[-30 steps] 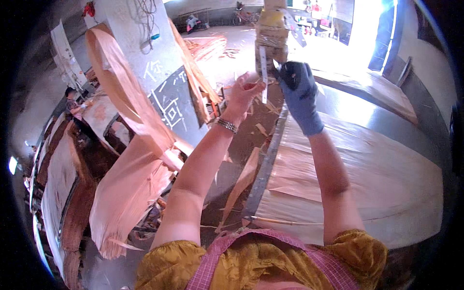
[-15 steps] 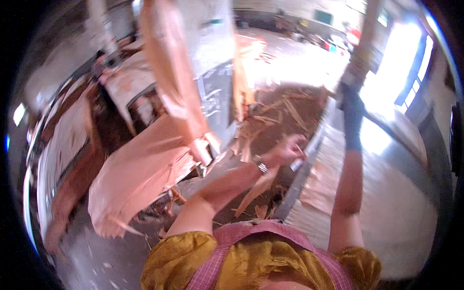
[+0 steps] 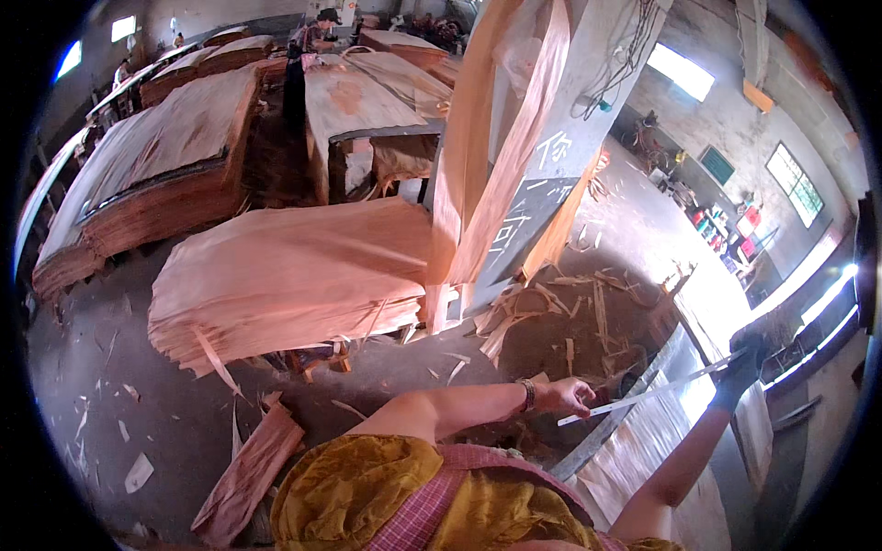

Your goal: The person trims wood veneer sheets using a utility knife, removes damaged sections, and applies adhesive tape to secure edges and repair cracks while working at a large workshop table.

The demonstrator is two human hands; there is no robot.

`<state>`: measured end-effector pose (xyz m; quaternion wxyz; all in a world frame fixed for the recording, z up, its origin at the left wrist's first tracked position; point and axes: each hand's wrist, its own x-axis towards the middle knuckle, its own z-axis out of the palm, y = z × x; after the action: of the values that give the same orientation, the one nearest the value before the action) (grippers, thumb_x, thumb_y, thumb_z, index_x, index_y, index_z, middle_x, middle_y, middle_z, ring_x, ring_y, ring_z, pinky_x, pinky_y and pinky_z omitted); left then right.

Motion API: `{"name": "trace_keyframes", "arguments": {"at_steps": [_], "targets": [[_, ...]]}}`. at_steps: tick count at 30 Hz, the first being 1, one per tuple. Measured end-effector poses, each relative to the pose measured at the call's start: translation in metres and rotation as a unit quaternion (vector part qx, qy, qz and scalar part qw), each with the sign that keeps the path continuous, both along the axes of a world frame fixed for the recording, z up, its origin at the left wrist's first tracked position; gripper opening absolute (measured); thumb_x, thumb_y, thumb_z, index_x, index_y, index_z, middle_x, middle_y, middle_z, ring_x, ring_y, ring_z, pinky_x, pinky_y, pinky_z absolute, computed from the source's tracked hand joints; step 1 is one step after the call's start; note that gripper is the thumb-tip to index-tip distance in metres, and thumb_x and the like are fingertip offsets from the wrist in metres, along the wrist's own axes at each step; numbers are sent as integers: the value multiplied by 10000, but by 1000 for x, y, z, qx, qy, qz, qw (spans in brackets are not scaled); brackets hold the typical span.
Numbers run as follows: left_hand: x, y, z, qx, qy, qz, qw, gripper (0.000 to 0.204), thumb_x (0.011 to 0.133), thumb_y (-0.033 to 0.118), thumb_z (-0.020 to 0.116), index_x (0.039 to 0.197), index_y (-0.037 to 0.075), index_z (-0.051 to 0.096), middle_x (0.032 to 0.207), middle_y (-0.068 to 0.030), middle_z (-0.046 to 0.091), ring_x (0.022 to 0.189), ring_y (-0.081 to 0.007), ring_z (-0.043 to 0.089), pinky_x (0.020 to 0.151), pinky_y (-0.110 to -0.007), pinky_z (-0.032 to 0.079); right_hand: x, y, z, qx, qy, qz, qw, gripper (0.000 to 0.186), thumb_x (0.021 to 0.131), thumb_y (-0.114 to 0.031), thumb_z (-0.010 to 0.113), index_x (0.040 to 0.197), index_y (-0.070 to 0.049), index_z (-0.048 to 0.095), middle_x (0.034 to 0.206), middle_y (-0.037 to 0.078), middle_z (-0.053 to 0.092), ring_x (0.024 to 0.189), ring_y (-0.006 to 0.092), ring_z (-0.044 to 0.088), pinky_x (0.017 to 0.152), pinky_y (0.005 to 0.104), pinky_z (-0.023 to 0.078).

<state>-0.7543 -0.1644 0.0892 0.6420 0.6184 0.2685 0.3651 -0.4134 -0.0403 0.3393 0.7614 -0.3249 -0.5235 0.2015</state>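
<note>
My left hand (image 3: 564, 397), with a banded bracelet at the wrist, hangs over the floor beside the worktable's edge. Its fingers are curled in; whether they hold anything is too small to tell. On the far right my right hand (image 3: 742, 369), in a dark glove, is closed on one end of a long, thin, pale strip with straight edges (image 3: 657, 392). The strip's free end slants down close to my left fingers, seemingly apart from them. Beneath it lies a pale, shiny wood veneer sheet (image 3: 634, 464) on the worktable.
A low stack of pinkish veneer (image 3: 294, 271) stands left, next to a grey-painted pillar (image 3: 514, 216) with veneer strips leaning on it. Scraps (image 3: 597, 317) litter the floor. Larger veneer stacks (image 3: 165, 184) and another person (image 3: 312, 50) are further back.
My view has swung left, bringing more stacks into sight. My right arm now reaches further right in the picture, and the pale strip shows clearly. My left hand sits lower, its fingers still curled.
</note>
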Motion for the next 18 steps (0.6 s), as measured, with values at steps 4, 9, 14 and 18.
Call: {"name": "trace_keyframes", "arguments": {"at_steps": [4, 9, 14, 18], "targets": [[-18, 44, -36, -295, -28, -81, 952, 457, 869, 503, 692, 1052, 85, 674, 914, -64, 717, 800, -146, 639, 737, -344, 500, 20, -4, -32, 1, 1, -36, 999, 367, 986, -280, 558, 1240, -23, 621, 958, 57, 661, 749, 107, 600, 625, 223, 470], [-23, 106, -73, -363, 65, 76, 926, 328, 891, 412, 674, 879, 112, 541, 645, -8, 481, 497, -118, 478, 390, -287, 413, -27, -19, -67, -111, -58, -146, 981, 387, 950, -268, 584, 1203, 24, 613, 846, 43, 660, 711, 113, 608, 552, 256, 470], [25, 173, -2, -109, -7, -93, 990, 174, 982, 240, 555, 1082, 115, 625, 939, 29, 640, 819, -60, 604, 683, -227, 487, -65, -47, -64, -28, -46, -139, 989, 208, 976, -181, 593, 1109, -28, 637, 806, 46, 659, 547, 52, 520, 425, 191, 361], [93, 166, 168, 134, -99, -154, 974, 322, 1033, 318, 485, 1163, 66, 640, 1070, 2, 675, 929, -82, 616, 796, -261, 482, -96, -51, -41, -12, -3, -155, 988, 110, 945, -38, 586, 1002, 11, 667, 801, 58, 676, 662, 105, 608, 604, 249, 484]]}}
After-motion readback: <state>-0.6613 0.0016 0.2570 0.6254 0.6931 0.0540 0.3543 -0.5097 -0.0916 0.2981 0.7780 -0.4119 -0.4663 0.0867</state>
